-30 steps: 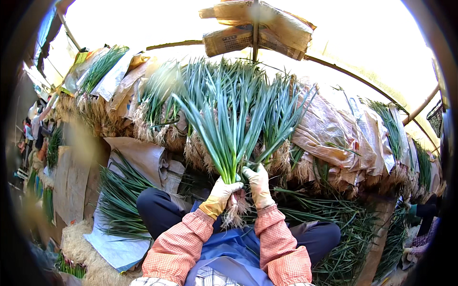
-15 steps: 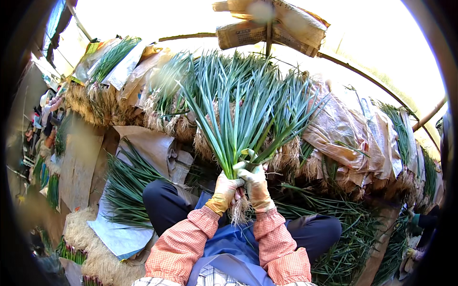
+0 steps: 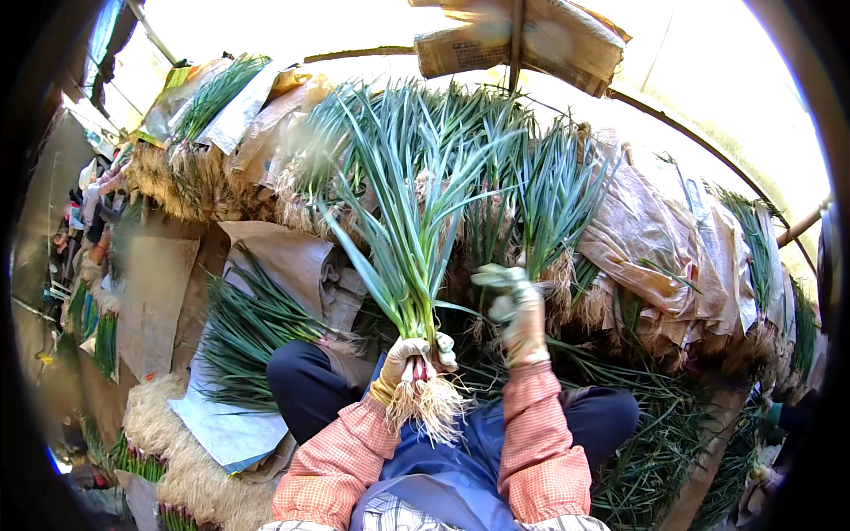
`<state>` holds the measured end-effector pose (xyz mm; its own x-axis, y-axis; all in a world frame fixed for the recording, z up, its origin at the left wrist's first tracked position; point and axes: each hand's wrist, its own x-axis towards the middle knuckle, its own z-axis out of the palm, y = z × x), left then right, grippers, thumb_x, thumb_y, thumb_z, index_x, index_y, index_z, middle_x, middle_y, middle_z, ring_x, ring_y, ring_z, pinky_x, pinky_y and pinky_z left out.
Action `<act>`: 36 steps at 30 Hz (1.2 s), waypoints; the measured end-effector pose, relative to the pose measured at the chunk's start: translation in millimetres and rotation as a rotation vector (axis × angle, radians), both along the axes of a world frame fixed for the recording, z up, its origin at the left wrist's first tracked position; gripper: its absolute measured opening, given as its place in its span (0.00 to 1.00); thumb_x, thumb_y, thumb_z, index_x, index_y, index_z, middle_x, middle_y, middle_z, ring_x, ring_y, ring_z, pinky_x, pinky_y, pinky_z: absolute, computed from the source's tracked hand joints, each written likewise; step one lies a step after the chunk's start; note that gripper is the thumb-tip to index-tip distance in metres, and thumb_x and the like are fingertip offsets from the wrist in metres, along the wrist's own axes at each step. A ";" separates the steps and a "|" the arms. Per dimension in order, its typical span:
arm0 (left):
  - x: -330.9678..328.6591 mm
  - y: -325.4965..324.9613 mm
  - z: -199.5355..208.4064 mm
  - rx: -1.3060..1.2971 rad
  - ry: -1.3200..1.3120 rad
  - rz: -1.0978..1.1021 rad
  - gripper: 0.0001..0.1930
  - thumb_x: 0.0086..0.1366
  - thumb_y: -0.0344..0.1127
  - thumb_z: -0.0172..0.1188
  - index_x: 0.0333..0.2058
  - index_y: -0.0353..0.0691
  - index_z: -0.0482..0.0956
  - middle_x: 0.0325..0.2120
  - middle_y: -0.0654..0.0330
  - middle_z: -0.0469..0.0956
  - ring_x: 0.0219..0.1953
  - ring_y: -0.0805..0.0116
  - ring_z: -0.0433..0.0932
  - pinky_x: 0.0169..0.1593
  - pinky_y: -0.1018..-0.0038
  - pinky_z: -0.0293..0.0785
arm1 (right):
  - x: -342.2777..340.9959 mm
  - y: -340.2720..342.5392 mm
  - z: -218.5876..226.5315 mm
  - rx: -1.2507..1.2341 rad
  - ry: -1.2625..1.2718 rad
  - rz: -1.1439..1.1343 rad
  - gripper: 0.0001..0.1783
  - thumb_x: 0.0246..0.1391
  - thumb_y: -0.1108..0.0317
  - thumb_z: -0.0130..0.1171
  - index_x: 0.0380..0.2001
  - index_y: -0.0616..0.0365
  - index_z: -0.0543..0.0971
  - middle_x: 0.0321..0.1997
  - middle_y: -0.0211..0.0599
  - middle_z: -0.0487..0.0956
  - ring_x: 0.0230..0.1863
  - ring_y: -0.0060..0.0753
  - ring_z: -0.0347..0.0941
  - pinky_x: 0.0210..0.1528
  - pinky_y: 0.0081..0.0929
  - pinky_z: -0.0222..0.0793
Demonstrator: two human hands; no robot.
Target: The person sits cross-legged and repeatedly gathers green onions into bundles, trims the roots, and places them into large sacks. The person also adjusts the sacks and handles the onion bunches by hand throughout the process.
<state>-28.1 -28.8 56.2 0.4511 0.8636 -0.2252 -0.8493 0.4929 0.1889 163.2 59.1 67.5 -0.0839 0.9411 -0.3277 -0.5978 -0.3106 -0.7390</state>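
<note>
In my gloved left hand (image 3: 405, 365) a bunch of scallions (image 3: 409, 239) is gripped just above the roots. Its long green leaves fan upward, and pale roots with reddish bases (image 3: 429, 398) hang below the fist. My right hand (image 3: 515, 305), also gloved, is raised to the right, apart from that bunch. Motion blurs it, but the fingers look stretched and spread, with nothing seen in them. Close behind it, another bundle of scallions (image 3: 558, 199) leans on the heap.
A long heap of scallions (image 3: 460, 115), roots facing me, curves across the far side, partly under tan sacking (image 3: 633, 221). More scallions (image 3: 243, 341) lie on a pale sheet (image 3: 217, 434) to my left. Loose green leaves (image 3: 651, 442) cover the ground at my right.
My right hand has let go of the scallion bunch and moved up and right. My left hand still holds the bunch, now slightly lower and to the left, with the roots in fuller view.
</note>
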 end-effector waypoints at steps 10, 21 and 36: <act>-2.9 6.3 -17.9 -0.075 0.372 0.039 0.14 0.61 0.27 0.53 0.45 0.28 0.71 0.34 0.48 0.79 0.34 0.57 0.80 0.43 0.61 0.78 | -60.5 -19.7 -27.8 -0.091 0.030 0.099 0.15 0.52 0.70 0.54 0.44 0.64 0.77 0.40 0.34 0.79 0.35 0.25 0.75 0.27 0.19 0.72; 18.1 -2.5 -15.4 0.008 0.251 0.151 0.12 0.60 0.28 0.59 0.42 0.36 0.71 0.30 0.51 0.80 0.26 0.62 0.80 0.27 0.69 0.78 | -59.0 -5.3 -11.4 0.003 0.556 -0.120 0.22 0.66 0.61 0.43 0.56 0.65 0.68 0.09 0.15 0.47 0.11 0.14 0.42 0.15 0.16 0.45; -39.9 -9.2 16.1 0.148 0.069 0.151 0.29 0.58 0.35 0.65 0.56 0.39 0.63 0.37 0.53 0.76 0.36 0.61 0.78 0.42 0.64 0.78 | -89.1 11.3 -34.4 -0.247 0.138 0.219 0.14 0.55 0.57 0.60 0.39 0.55 0.80 0.33 0.34 0.83 0.13 0.13 0.59 0.15 0.11 0.55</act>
<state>-67.9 -38.0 72.3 0.3020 0.9462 -0.1166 -0.8939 0.3235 0.3104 74.1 70.4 33.1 -0.3340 0.7896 -0.5147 -0.5860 -0.6017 -0.5428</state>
